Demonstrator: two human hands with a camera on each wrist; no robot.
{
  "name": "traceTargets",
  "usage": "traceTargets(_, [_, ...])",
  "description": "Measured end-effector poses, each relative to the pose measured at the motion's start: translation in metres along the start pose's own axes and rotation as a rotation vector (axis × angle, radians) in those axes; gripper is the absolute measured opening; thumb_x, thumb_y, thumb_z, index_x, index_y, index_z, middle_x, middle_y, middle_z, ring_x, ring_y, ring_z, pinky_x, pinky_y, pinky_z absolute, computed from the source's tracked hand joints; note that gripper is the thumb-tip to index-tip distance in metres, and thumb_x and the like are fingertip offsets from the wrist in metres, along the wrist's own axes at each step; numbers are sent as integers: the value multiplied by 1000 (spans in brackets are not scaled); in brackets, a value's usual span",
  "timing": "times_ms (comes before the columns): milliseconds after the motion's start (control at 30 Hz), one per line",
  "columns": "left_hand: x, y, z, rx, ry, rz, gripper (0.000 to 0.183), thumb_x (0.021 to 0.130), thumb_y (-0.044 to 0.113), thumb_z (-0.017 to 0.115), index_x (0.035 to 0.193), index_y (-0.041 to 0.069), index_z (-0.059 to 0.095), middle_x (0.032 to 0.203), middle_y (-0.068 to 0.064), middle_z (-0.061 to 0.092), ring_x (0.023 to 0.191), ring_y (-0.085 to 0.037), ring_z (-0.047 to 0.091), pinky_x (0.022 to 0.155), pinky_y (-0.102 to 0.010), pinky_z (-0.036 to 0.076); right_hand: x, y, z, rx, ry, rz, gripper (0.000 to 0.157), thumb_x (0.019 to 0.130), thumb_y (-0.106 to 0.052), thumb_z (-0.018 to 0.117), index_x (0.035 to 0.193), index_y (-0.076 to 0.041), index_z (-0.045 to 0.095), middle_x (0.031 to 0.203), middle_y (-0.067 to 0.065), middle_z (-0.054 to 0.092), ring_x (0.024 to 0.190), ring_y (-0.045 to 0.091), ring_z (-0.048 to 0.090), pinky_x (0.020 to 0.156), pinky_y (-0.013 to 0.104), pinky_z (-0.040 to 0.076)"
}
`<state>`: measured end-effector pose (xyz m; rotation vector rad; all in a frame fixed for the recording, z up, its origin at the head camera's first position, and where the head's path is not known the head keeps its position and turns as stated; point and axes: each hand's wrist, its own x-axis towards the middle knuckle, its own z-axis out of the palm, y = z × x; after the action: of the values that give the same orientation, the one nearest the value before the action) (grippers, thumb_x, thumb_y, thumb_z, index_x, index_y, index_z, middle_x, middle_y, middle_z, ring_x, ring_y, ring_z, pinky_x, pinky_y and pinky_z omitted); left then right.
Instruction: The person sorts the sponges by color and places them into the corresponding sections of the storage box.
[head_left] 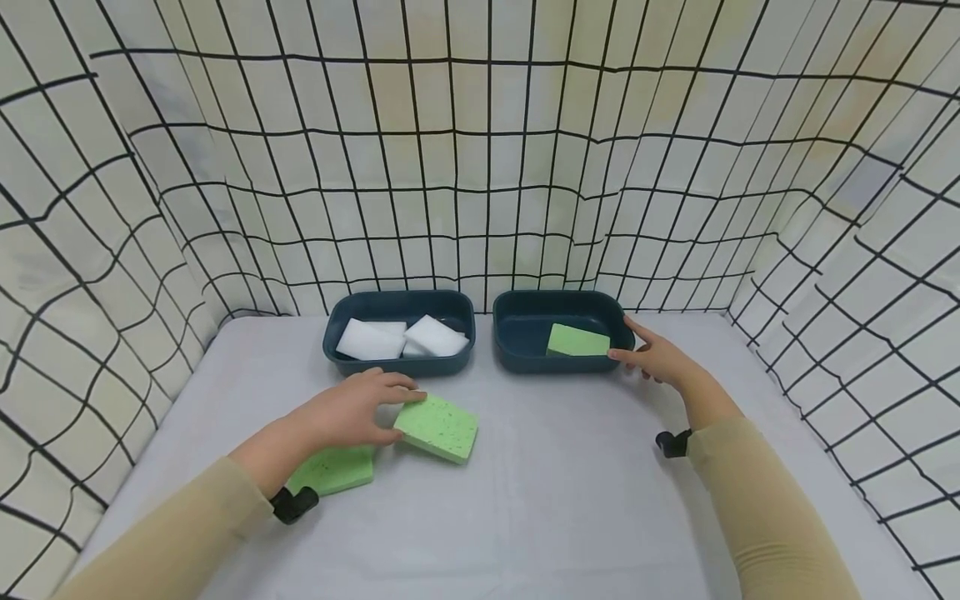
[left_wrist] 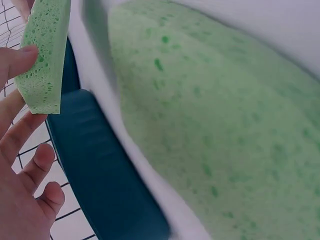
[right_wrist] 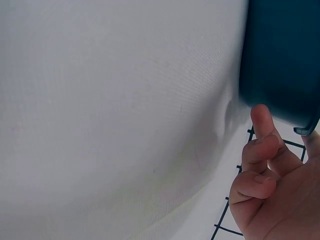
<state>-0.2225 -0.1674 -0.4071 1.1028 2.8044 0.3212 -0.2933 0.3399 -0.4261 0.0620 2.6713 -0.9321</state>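
In the head view my left hand [head_left: 360, 408] pinches a green sponge [head_left: 438, 429] by its left edge, thumb on one side and fingers on the other. The left wrist view shows this sponge [left_wrist: 45, 65] between thumb and fingers, remaining fingers loosely bent. Another green sponge [head_left: 333, 471] lies partly under my left forearm and looms blurred in the left wrist view. At the right, my right hand [head_left: 663, 362] holds the near right corner of a dark blue bin [head_left: 555, 364], thumb at the rim, other fingers outside. One green sponge [head_left: 577, 340] lies in that bin.
A second dark blue bin [head_left: 405, 367] stands to the left with several white sponges [head_left: 371, 340] inside. Black wire grid [head_left: 487, 192] walls rise behind and on both sides of the white tabletop [head_left: 540, 500]. A dark camera strap sits at each wrist.
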Motion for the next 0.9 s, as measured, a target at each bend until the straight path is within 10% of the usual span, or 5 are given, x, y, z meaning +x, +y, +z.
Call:
traceTargets(467, [23,7,-16,-25,135,38,57,83,31,77,138,23,62,140,-4,57,125,-33,52,104,-50,43,2,4,0,6,1,-4,101,88,-63,64,161,-30,2,102,9,69,72,22,52,58,30,39])
traceTargets(733, [62,15,-20,-21,139,24,59,87,34,73,142,24,57,144,-3,53,134,-29,46,116,-51,29,0,3,-1,3,4,0,100,89,-62,64,161,-30,2,102,10,69,74,23,53,60,31,39])
traceTargets(900, [91,22,-24,-23,156,-12,59,89,37,70,144,26,54,146,0,50,131,-27,46,107,-47,41,-1,1,-1,10,3,0,100,89,-62,63,161,-29,3,103,11,69,75,23,53,62,33,40])
